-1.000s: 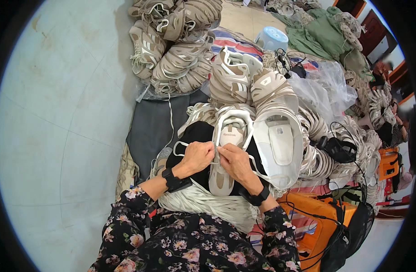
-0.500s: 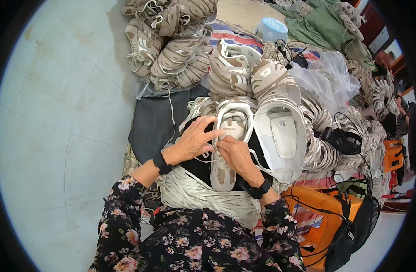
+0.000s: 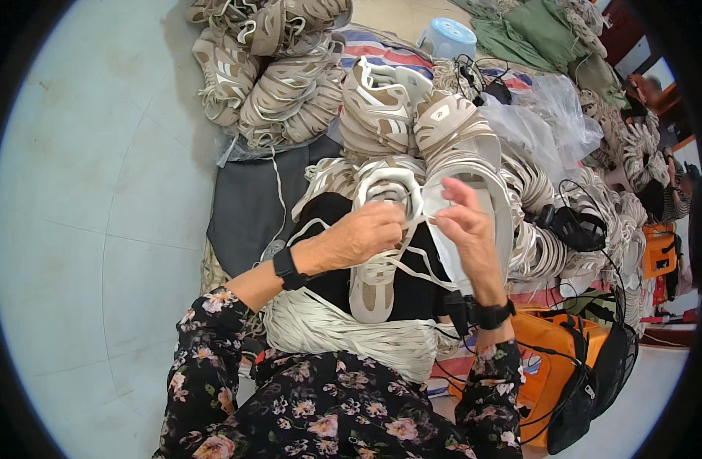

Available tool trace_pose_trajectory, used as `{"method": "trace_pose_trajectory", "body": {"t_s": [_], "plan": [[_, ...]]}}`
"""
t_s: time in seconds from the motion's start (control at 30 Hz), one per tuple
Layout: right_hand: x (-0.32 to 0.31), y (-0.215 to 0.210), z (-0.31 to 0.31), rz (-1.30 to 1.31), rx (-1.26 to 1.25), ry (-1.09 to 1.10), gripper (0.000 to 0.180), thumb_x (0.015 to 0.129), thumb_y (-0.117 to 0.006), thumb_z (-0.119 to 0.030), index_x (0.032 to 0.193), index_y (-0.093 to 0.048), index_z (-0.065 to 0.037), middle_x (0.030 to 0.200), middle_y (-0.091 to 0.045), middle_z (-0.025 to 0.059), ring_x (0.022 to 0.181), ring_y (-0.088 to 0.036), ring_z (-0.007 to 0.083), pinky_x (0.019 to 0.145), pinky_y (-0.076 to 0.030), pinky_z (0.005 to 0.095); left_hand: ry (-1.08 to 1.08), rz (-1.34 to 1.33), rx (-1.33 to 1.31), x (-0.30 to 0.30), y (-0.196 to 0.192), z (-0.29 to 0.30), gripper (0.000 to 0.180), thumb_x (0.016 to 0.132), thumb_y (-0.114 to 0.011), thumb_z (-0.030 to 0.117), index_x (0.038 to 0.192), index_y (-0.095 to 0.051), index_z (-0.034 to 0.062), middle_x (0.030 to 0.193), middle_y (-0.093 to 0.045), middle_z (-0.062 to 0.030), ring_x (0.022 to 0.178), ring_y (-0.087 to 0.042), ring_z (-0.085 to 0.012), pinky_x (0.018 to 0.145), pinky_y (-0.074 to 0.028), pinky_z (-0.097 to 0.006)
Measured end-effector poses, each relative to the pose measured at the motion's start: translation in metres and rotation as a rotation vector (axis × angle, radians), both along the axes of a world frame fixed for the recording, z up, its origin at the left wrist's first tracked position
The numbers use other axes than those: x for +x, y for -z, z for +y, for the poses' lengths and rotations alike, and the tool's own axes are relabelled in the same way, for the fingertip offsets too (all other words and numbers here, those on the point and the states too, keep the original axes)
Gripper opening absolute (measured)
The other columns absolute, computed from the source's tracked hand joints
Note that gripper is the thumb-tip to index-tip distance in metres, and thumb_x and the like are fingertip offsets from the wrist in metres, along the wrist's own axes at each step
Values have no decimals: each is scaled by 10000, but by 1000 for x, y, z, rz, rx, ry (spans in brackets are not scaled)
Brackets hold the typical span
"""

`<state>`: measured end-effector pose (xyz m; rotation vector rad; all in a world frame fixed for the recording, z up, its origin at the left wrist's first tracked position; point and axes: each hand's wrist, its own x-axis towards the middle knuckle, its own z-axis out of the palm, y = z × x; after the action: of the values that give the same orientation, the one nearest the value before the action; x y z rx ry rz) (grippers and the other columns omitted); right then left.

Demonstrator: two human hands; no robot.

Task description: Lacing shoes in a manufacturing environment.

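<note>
A beige and white sneaker (image 3: 372,294) lies toe toward me on a black cloth (image 3: 332,206) in my lap. My left hand (image 3: 362,236) is closed over its lacing area and tongue, thumb and fingertips pinched on a white shoelace. To the right of the shoe's collar, my right hand (image 3: 469,233) pinches the shoelace (image 3: 421,219) between thumb and forefinger, its other fingers raised. A loose lace length (image 3: 423,271) hangs to the sneaker's right. Across my lap lies a thick bundle of white laces (image 3: 351,336). My left fingers partly hide the eyelets.
Stacked shoe uppers (image 3: 377,107) stand beyond the sneaker, with another heap (image 3: 286,99) at far left. More nested uppers (image 3: 534,252) lie at right, near a black cable. An orange plastic stool (image 3: 546,359) with a black mesh bag stands at right. A blue stool (image 3: 449,37) is farther back.
My right hand has moved right and up from the lacing, drawing a lace with it. My left hand has shifted right onto the tongue and closed.
</note>
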<state>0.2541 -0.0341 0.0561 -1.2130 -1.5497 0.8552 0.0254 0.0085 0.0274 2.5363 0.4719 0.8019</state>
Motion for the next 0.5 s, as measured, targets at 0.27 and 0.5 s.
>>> {"method": "trace_pose_trajectory", "body": {"t_s": [0.27,0.5], "plan": [[3,29,5,-617,179,-269,496,568,-753,-81,1043,-611,-94,1338,-357,137,1189,-364,348,962,-373,406,-173,-4,8,32,26,-17,176,691,-641,55,856,-582,63,720,-511,-69,678,-550,-249,604,-454,-351],[2,41,2,-534,170,-253,422,540,-765,-97,929,-602,-85,1309,-377,142,1187,-361,353,968,-368,404,-246,201,167,36,24,-20,164,644,-689,103,778,-599,73,705,-470,-35,721,-531,-211,660,-415,-336]]}}
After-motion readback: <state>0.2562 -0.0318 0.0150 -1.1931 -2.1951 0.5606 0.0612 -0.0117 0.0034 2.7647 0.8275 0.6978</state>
